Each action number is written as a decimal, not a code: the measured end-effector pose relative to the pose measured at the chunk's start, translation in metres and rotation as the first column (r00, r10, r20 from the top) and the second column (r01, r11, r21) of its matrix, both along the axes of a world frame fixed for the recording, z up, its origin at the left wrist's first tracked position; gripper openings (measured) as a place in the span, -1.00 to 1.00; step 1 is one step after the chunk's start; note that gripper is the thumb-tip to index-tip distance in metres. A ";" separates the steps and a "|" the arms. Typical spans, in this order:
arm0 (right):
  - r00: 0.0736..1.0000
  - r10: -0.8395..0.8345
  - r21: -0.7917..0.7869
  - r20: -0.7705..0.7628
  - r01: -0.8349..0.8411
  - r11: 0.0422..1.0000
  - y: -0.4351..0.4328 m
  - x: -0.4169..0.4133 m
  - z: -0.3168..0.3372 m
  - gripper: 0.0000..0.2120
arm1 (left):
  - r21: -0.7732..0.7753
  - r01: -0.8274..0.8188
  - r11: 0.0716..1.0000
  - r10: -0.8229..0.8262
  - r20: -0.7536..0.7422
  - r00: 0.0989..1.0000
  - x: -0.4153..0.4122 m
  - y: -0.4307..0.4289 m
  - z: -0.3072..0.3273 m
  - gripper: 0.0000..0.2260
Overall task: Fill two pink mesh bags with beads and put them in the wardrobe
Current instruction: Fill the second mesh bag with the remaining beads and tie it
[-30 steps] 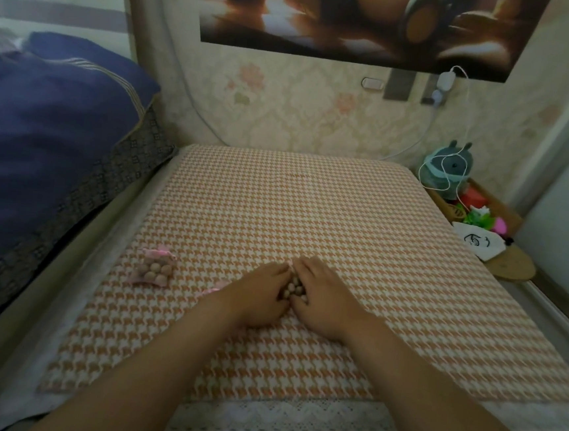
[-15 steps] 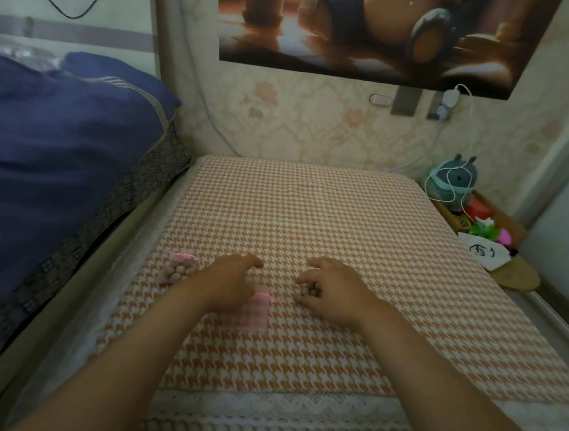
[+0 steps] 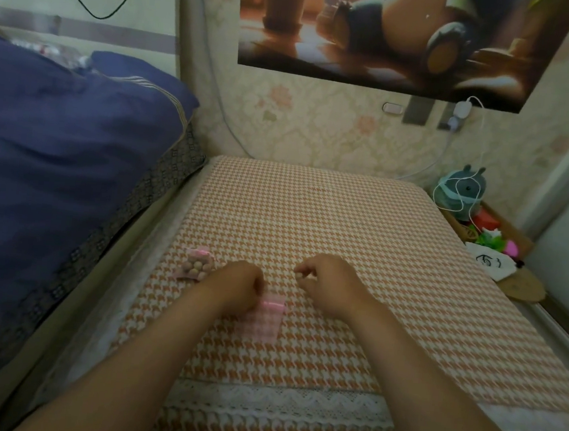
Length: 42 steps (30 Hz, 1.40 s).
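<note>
A filled pink mesh bag [image 3: 196,266] of tan beads lies on the orange houndstooth cover [image 3: 344,227], left of my hands. A flat, empty pink mesh bag [image 3: 264,320] hangs from my left hand [image 3: 241,285], whose curled fingers grip its top edge. My right hand [image 3: 330,283] is curled over a handful of beads; one or two beads [image 3: 300,278] show at its fingertips. No wardrobe is in view.
A dark blue quilt [image 3: 57,161] is piled on the bed to the left. At the right edge stands a low shelf with a teal plush toy [image 3: 460,193], a white cable and small colourful items. A poster hangs on the wall behind.
My hands have parted from the bead pile. The left one has picked up the empty pink bag; the right one has closed over the beads. The camera has tilted up slightly.
</note>
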State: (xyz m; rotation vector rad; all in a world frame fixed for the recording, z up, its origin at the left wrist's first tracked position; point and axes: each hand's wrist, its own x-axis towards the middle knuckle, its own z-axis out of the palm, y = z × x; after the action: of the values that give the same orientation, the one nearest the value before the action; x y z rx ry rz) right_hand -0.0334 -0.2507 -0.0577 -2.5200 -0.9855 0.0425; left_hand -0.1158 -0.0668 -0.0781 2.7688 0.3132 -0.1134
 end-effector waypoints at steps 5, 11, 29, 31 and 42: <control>0.994 0.032 0.222 -0.101 -0.009 0.975 0.003 -0.003 0.008 -0.76 | -0.081 0.018 0.997 -0.007 0.135 0.991 -0.002 -0.002 0.023 -0.95; 0.994 0.057 0.414 -0.091 -0.014 0.910 -0.004 -0.006 0.022 -0.77 | -0.252 0.015 0.967 0.053 0.261 0.964 -0.007 -0.007 0.048 -0.76; 0.971 0.180 0.074 0.155 -0.193 0.978 -0.011 0.013 0.024 -0.78 | -0.405 -0.026 0.914 0.138 0.251 0.958 0.004 -0.030 0.046 -0.93; 0.975 0.191 0.062 0.114 -0.199 0.978 -0.012 0.014 0.025 -0.77 | -0.394 -0.049 0.918 0.154 0.238 0.959 0.005 -0.031 0.045 -0.92; 0.974 0.183 0.011 -0.131 -0.184 0.983 -0.014 0.024 0.023 -0.76 | -0.179 -0.192 0.965 0.234 0.257 0.937 0.020 -0.040 0.047 -0.81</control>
State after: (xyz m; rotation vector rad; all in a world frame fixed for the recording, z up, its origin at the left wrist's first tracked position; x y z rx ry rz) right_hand -0.0094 -0.2649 -0.0352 -2.3852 -1.1600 0.2614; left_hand -0.0960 -0.1067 -0.0309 2.5368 0.5054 0.2910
